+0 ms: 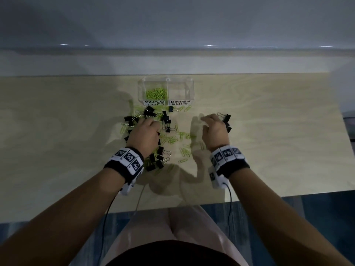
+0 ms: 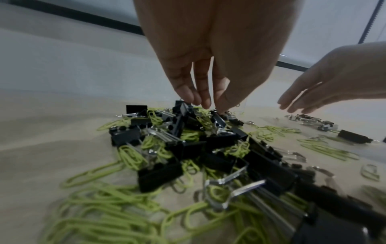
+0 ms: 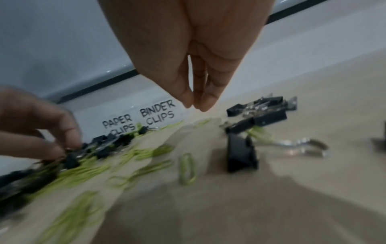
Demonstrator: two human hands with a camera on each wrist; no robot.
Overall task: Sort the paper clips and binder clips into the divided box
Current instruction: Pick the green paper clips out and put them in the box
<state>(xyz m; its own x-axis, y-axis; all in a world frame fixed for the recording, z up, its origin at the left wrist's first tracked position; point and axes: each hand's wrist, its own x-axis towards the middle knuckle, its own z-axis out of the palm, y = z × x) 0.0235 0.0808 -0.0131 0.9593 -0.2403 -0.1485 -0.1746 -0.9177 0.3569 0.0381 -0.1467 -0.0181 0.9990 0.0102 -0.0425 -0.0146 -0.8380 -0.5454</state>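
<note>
The clear plastic divided box (image 1: 142,93) stands toward the far edge of the pale wooden table (image 1: 269,131), labels facing the person so each compartment reads at a glance; green wire paper clips (image 1: 156,93) already fill the left one, while the right looks empty. The left hand (image 1: 144,135) reaches fingertips-down into the mixed heap of black binder clips (image 2: 165,176); whether it pinches one is hidden. The right hand (image 1: 214,129) hovers loosely gathered, holding nothing, beside a small separate cluster of binder clips (image 1: 227,120).
</note>
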